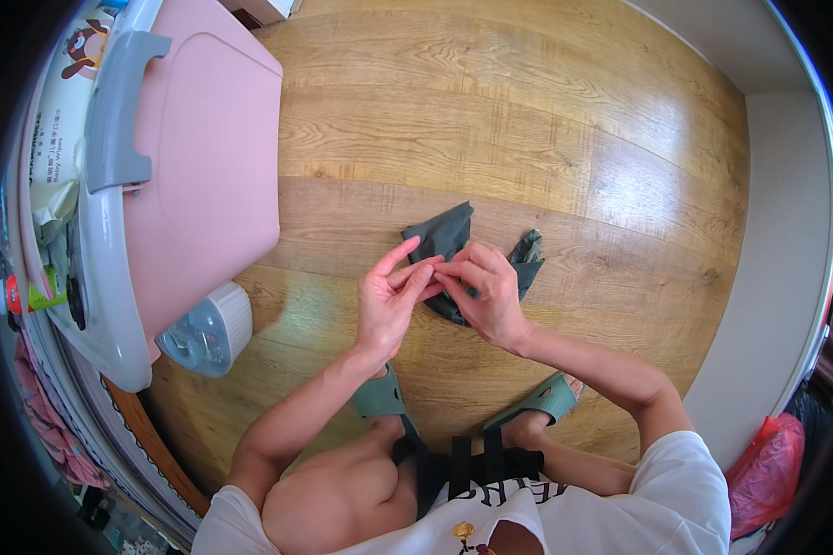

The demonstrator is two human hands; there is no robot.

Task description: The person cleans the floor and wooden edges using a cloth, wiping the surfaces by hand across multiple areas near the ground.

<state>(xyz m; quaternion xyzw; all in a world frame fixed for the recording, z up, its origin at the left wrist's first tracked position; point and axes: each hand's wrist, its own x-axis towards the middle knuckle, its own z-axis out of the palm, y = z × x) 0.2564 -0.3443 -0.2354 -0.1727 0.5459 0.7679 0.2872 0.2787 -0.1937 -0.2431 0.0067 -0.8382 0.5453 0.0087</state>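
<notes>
My left hand and my right hand meet at the fingertips in front of me, thumbs and forefingers pinched close together. Whether something small sits between them cannot be made out. Beneath or just behind the hands is a dark grey-green piece of fabric, partly hidden by the fingers. To the right of the right hand, more dark material shows, with a crumpled, lighter patterned part at its upper end. The hands hide how these pieces are joined, if they are.
A pink plastic storage box with a grey latch stands at left, wipes on top. Below it is a clear container with a white ribbed part. Green slippers are on my feet. A pale panel edges the wooden floor at right, near a red plastic bag.
</notes>
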